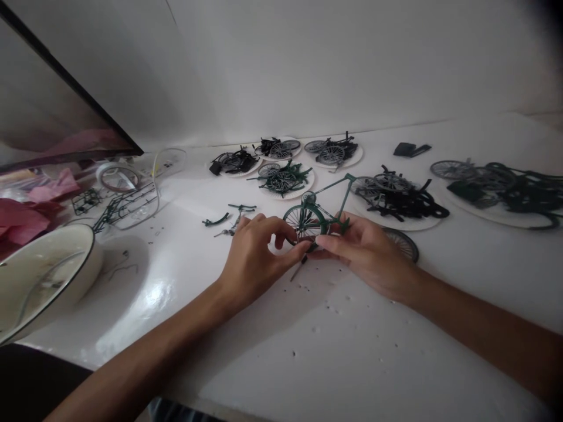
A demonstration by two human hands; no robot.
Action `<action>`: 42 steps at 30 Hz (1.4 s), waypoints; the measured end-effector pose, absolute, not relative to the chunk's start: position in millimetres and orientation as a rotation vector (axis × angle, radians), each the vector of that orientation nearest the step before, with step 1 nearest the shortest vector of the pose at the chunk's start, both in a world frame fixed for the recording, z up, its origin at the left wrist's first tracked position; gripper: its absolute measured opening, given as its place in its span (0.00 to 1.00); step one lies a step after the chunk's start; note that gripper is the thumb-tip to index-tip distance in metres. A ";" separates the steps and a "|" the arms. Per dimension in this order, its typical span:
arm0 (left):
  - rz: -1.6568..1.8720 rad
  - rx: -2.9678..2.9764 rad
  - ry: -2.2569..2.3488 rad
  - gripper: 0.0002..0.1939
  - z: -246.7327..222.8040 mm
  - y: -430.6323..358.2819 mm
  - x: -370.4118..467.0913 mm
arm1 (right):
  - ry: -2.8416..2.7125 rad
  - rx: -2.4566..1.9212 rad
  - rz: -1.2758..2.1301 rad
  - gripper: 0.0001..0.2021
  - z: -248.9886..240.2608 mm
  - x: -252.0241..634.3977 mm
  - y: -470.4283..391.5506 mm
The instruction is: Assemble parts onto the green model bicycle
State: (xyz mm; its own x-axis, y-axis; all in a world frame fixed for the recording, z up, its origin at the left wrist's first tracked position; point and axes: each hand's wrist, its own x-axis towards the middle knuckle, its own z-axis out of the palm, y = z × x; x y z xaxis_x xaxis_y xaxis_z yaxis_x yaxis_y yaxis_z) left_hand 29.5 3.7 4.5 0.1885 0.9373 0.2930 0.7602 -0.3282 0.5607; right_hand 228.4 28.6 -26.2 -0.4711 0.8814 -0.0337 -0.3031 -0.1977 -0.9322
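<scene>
Between my two hands is a small green model bicycle (323, 224) with one spoked wheel (303, 220) fitted in its frame. Thumb and fingers of my left hand (257, 249) pinch the lower edge of that wheel. My right hand (367, 249) grips the frame near its lower middle; some of its fingers are hidden behind the model. A loose spoked wheel (402, 243) lies on the table, partly covered by my right hand. Left of my left hand are a curved dark green piece (215, 220) and a thin handlebar-like part (241, 207).
Paper plates heaped with model bicycle parts stand along the back, among them a plate of green parts (285, 179) and a plate of black parts (400, 196). An enamel basin (85, 258) stands at the left, near wire-like green sprues (109, 211) and red wrapping (21, 225). Tiny bits dot the white table (281, 375).
</scene>
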 end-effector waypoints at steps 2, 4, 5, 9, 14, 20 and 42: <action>0.882 2.083 1.602 0.08 4.0 4.3 30.4 | -1.214 -0.778 1.778 0.08 -26.6 228.0 28.6; 0.871 1.957 1.569 0.08 4.4 5.5 30.7 | -1.224 -0.805 1.761 0.08 -27.5 227.9 28.6; 0.867 1.895 1.553 0.08 5.0 6.1 30.8 | -1.225 -0.816 1.754 0.07 -28.0 227.9 28.7; 0.902 1.754 1.499 0.10 6.6 7.2 31.3 | -1.196 -0.801 1.749 0.05 -28.3 228.2 29.3; 0.971 1.790 1.413 0.09 5.9 5.9 31.1 | -1.144 -0.824 1.788 0.05 -23.9 227.5 28.4; 1.031 1.905 1.402 0.08 6.0 2.0 30.4 | -1.103 -0.832 1.812 0.06 -21.7 226.7 26.4; 1.041 2.140 1.522 0.05 7.7 -2.0 31.5 | -1.177 -0.792 1.819 0.08 -21.6 228.6 25.7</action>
